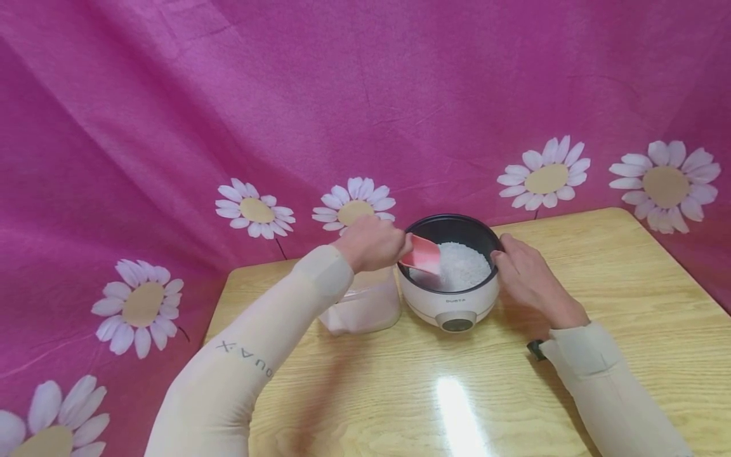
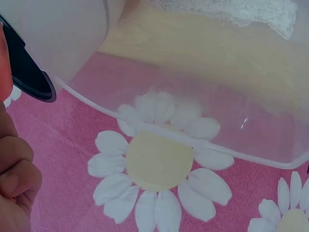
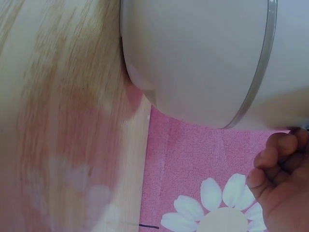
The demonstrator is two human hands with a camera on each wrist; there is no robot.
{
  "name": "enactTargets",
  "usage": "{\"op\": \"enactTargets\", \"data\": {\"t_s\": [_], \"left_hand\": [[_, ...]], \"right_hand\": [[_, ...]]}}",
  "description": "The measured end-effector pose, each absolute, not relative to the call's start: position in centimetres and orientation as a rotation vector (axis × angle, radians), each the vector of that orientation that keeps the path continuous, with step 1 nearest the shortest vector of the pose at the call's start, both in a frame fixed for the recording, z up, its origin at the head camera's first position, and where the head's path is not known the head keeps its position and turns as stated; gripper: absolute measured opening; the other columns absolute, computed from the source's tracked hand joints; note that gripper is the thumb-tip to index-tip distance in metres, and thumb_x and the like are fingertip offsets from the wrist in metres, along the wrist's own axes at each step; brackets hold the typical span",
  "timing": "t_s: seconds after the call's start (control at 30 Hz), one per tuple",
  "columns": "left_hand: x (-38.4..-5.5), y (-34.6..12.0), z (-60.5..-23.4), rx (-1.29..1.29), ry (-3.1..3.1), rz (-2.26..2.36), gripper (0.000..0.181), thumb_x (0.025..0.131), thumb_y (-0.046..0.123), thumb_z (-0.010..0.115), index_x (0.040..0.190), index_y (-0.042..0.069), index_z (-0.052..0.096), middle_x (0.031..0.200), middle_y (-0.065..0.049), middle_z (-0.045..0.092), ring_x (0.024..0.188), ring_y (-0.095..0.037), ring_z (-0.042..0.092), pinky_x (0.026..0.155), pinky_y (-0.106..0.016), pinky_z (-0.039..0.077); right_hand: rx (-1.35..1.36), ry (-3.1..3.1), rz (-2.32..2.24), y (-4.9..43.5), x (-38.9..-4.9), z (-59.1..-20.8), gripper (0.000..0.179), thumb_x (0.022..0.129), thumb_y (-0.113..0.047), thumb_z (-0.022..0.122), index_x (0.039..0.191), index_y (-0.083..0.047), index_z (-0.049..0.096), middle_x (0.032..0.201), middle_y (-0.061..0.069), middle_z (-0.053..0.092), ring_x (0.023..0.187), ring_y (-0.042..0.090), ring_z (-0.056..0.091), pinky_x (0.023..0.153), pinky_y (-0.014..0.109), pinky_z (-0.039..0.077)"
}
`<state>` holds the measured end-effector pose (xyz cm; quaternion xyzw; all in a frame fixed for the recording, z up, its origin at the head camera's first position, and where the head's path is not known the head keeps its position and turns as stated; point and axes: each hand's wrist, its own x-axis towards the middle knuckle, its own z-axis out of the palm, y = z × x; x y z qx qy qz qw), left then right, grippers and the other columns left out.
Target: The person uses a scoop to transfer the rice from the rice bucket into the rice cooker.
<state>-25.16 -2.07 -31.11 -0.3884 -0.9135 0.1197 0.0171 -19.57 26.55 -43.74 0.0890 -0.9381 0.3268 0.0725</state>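
My left hand (image 1: 374,242) grips a pink scoop (image 1: 424,257), which is tilted down inside the rim of a white cooker (image 1: 422,303) with a black inner wall. White rice (image 1: 465,266) lies in the cooker, heaped up near the scoop's lip. At the cooker's right side, my right hand (image 1: 528,277) holds its edge, with the fingers curled in the right wrist view. Close to the cooker's left stands a clear plastic container (image 1: 365,312), partly hidden by the left forearm. Rice (image 2: 231,8) shows through its wall in the left wrist view.
The things stand on a light wooden table (image 1: 354,393) with a bright reflection toward its front. A pink curtain (image 1: 320,101) with white daisies hangs right behind the table and along its left side. Near the right cuff sits a small black object (image 1: 535,350).
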Motion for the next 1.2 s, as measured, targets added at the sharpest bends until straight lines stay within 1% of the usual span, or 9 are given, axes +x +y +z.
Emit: {"op": "enactTargets", "data": {"t_s": [0.13, 0.27, 0.37, 0.53, 0.63, 0.77, 0.9, 1.03, 1.2], "left_hand": [[-25.0, -2.2, -31.0, -1.214, -2.783, 0.428, 0.047, 0.107, 0.033, 0.042, 0.062, 0.02, 0.042, 0.061, 0.004, 0.039, 0.058, -0.015, 0.041, 0.05, -0.033, 0.045], [-24.9, -2.4, -30.9, -1.227, -2.702, 0.486, 0.042, 0.106, 0.033, 0.047, 0.067, 0.018, 0.05, 0.061, 0.004, 0.041, 0.059, -0.014, 0.043, 0.054, -0.037, 0.055], [-24.9, -2.7, -30.7, -1.236, -2.67, 0.501, 0.04, 0.106, 0.033, 0.049, 0.071, 0.016, 0.06, 0.061, 0.004, 0.042, 0.057, -0.013, 0.043, 0.052, -0.035, 0.053], [-24.7, -3.6, -30.1, -1.259, -2.628, 0.639, 0.025, 0.102, 0.027, 0.053, 0.085, 0.017, 0.068, 0.061, 0.003, 0.05, 0.056, -0.016, 0.045, 0.049, -0.033, 0.041], [-24.7, -4.3, -29.7, -1.246, -2.619, 0.681, 0.019, 0.101, 0.024, 0.054, 0.092, 0.017, 0.069, 0.065, -0.001, 0.058, 0.062, -0.021, 0.051, 0.054, -0.035, 0.044], [-24.8, -5.5, -29.3, -1.196, -2.712, 0.507, 0.023, 0.101, 0.026, 0.053, 0.087, 0.014, 0.068, 0.072, -0.003, 0.061, 0.069, -0.02, 0.055, 0.063, -0.033, 0.049], [-24.8, -7.0, -28.9, -1.124, -2.83, 0.233, 0.035, 0.104, 0.027, 0.049, 0.074, 0.012, 0.061, 0.068, -0.001, 0.051, 0.061, -0.017, 0.052, 0.059, -0.028, 0.045], [-24.7, -8.5, -28.9, -1.083, -2.826, 0.125, 0.037, 0.103, 0.024, 0.046, 0.067, 0.015, 0.049, 0.063, 0.002, 0.041, 0.054, -0.016, 0.045, 0.054, -0.03, 0.042], [-24.3, -10.6, -28.8, -1.026, -2.898, 0.09, 0.041, 0.102, 0.022, 0.044, 0.062, 0.018, 0.041, 0.058, 0.005, 0.034, 0.055, -0.015, 0.037, 0.053, -0.032, 0.038]], "right_hand": [[0.266, -2.797, 0.979, 26.5, -19.7, -43.8, 0.03, 0.108, -0.029, 0.03, 0.104, -0.005, 0.048, 0.088, 0.012, 0.048, 0.085, 0.027, 0.05, 0.074, 0.038, 0.041], [0.269, -2.795, 0.985, 26.4, -19.8, -43.9, 0.03, 0.108, -0.029, 0.029, 0.105, -0.005, 0.048, 0.087, 0.011, 0.048, 0.084, 0.026, 0.05, 0.074, 0.038, 0.042], [0.268, -2.797, 0.998, 26.3, -19.8, -43.8, 0.031, 0.108, -0.03, 0.029, 0.106, -0.006, 0.049, 0.088, 0.011, 0.049, 0.085, 0.027, 0.051, 0.074, 0.038, 0.043], [0.26, -2.818, 1.014, 26.4, -19.8, -43.8, 0.032, 0.108, -0.031, 0.03, 0.107, -0.005, 0.049, 0.089, 0.012, 0.05, 0.086, 0.027, 0.051, 0.074, 0.038, 0.043], [0.255, -2.83, 1.012, 26.5, -19.8, -43.8, 0.032, 0.108, -0.03, 0.03, 0.107, -0.005, 0.049, 0.09, 0.012, 0.05, 0.086, 0.027, 0.051, 0.075, 0.039, 0.043], [0.236, -2.848, 1.015, 26.6, -19.8, -43.6, 0.032, 0.108, -0.03, 0.029, 0.109, -0.004, 0.048, 0.091, 0.013, 0.05, 0.086, 0.028, 0.052, 0.075, 0.039, 0.044], [0.243, -2.851, 1.006, 26.5, -19.9, -43.6, 0.033, 0.108, -0.03, 0.029, 0.109, -0.004, 0.047, 0.089, 0.013, 0.048, 0.085, 0.027, 0.05, 0.073, 0.038, 0.043], [0.243, -2.849, 0.996, 26.4, -19.9, -43.7, 0.033, 0.108, -0.03, 0.029, 0.108, -0.003, 0.047, 0.089, 0.012, 0.048, 0.084, 0.027, 0.05, 0.072, 0.037, 0.042], [0.248, -2.852, 0.982, 26.3, -19.9, -43.7, 0.033, 0.108, -0.03, 0.028, 0.11, -0.003, 0.047, 0.09, 0.013, 0.049, 0.086, 0.028, 0.05, 0.073, 0.037, 0.043]]}}
